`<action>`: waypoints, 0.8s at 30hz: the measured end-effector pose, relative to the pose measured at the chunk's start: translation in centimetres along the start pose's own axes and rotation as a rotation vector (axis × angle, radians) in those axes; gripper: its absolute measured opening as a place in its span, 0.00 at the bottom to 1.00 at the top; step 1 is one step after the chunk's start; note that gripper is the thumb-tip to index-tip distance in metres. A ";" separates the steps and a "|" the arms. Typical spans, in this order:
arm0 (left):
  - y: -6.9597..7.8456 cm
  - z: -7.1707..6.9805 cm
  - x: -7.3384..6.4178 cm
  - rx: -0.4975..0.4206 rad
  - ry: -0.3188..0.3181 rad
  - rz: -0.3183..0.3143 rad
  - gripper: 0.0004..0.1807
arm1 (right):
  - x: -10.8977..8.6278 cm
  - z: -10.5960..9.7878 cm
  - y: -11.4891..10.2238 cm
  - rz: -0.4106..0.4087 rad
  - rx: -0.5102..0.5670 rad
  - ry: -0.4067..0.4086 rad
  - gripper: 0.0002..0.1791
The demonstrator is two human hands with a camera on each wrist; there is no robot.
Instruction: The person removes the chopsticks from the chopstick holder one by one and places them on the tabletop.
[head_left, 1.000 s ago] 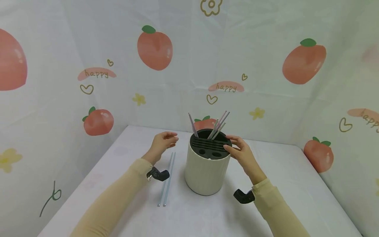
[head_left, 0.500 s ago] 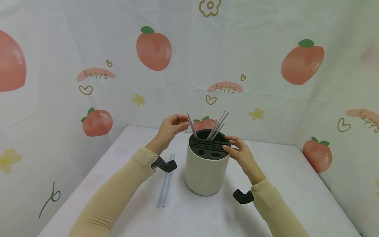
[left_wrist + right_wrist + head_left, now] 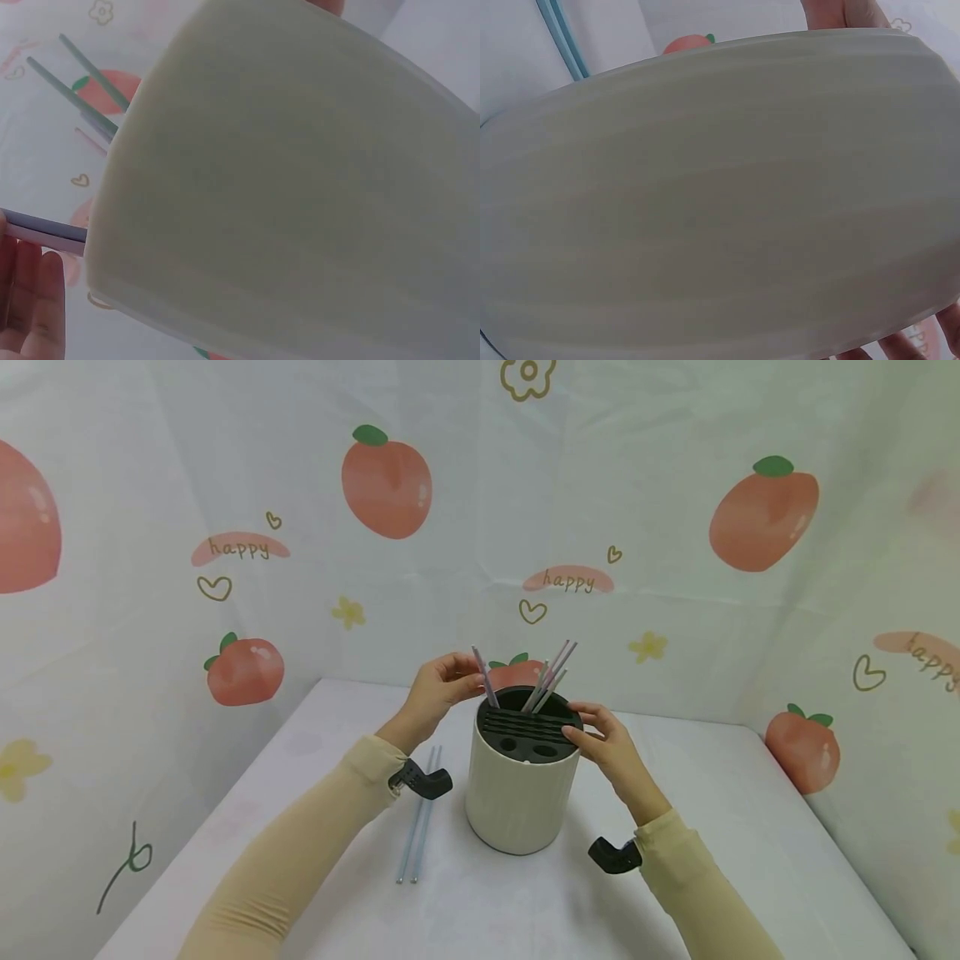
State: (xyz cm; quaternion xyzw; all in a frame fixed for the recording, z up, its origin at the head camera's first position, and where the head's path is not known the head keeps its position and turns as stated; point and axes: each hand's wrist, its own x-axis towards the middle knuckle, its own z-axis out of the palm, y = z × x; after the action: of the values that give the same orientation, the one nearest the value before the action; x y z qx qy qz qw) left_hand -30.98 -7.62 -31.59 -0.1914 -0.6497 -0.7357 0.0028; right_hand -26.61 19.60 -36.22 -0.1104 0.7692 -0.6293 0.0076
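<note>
A round cream utensil holder (image 3: 519,802) stands upright on the table, its black slotted top (image 3: 528,727) facing up. Purple chopsticks (image 3: 484,675) lean out of its back left. My left hand (image 3: 438,693) pinches them near their upper ends; in the left wrist view its fingers (image 3: 45,300) lie against the purple pair, the thumb mostly out of frame. With fingers over the right rim and thumb at the front, my right hand (image 3: 609,739) grips the holder. More chopsticks (image 3: 551,677), pink and greenish, tilt right from the back opening. Their lower ends are hidden inside.
Two light blue chopsticks (image 3: 417,835) lie side by side on the white table (image 3: 465,910), left of the holder. A white fruit-printed cloth (image 3: 465,568) hangs behind. Black wrist cameras (image 3: 426,779) sit on both sleeves.
My left hand has moved up and right from above the blue chopsticks to the purple ones and taken hold of them. The right hand stays on the holder's rim.
</note>
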 end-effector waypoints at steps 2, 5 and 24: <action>0.0 0.0 0.0 0.006 -0.004 0.014 0.06 | 0.0 0.0 0.0 -0.001 -0.002 0.001 0.28; -0.1 0.0 0.2 0.012 -0.001 0.046 0.06 | 0.0 0.0 0.0 -0.001 -0.001 0.004 0.28; 9.9 -1.9 1.7 -0.173 0.185 0.476 0.10 | 0.0 0.0 0.1 -0.014 -0.006 0.012 0.28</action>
State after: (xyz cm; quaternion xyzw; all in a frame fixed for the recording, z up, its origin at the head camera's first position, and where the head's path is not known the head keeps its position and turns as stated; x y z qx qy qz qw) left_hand -30.55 -10.62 -21.77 -0.2701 -0.5182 -0.7815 0.2186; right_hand -26.64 19.62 -36.36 -0.1122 0.7705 -0.6275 -0.0018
